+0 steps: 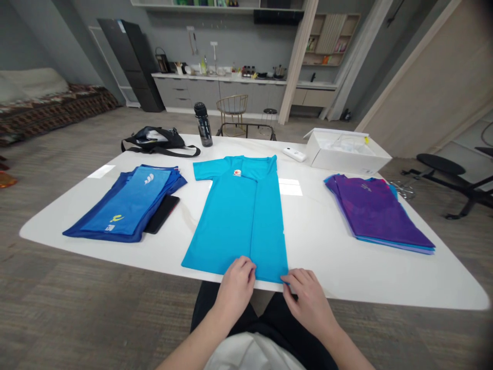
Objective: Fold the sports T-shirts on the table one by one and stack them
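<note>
While a turquoise shirt (227, 221) lies partly folded at the near edge of a white table (346, 277), its long axis toward the table's far side, the left hand (235, 282) touches the hem beside the flap (269, 221), the right hand (306, 293) its outer corner; whether either pinches cloth cannot be told.

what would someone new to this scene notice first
Probably the bright turquoise T-shirt in the middle of the white table, one side folded inward, with the left hand and right hand at its near edge. Next, likely the two garment piles flanking it: the blue stack on the left and the purple-topped stack on the right. Behind them, the white box stands toward the far right.
</note>
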### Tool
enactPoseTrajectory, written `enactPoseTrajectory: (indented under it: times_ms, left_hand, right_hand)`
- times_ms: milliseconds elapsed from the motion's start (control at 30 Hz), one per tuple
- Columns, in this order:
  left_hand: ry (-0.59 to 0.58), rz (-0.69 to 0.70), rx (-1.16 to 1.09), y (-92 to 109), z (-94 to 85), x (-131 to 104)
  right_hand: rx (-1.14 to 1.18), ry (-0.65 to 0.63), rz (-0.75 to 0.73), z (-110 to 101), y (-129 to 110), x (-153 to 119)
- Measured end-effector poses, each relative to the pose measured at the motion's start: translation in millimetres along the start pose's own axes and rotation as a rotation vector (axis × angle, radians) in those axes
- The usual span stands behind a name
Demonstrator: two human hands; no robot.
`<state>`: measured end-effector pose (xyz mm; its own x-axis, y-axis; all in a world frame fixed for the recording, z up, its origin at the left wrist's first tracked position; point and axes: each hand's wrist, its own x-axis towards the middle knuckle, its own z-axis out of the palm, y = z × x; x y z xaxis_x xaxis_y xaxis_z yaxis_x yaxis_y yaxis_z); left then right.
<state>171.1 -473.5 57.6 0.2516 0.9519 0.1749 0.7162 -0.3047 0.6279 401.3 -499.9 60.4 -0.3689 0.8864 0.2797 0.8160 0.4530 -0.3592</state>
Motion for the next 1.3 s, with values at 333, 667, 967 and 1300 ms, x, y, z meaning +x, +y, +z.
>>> enactPoseTrajectory:
  times_ms: [333, 667, 967, 1300]
  left_hand:
    - [0.180, -0.085, 0.207, -60.8, -58.1, 18.8]
    - [0.273, -0.335, 0.251, -171.4, -136.7, 185.8]
    - [0.322, -0.780, 0.261, -238.9, -143.3, 319.5]
    - [0.324, -0.799, 0.123, -265.7, -135.9, 331.9]
  right_hand:
    - [0.312, -0.153, 0.081, -0.6, -4.6, 123.7]
    - [0.804, -0.311, 0.343, 117.4, -55.3, 441.4]
    - [0.591, -0.254, 0.363, 193.3, -65.4, 565.7]
    - [0.272, -0.342, 0.430, 220.4, -78.8, 612.1]
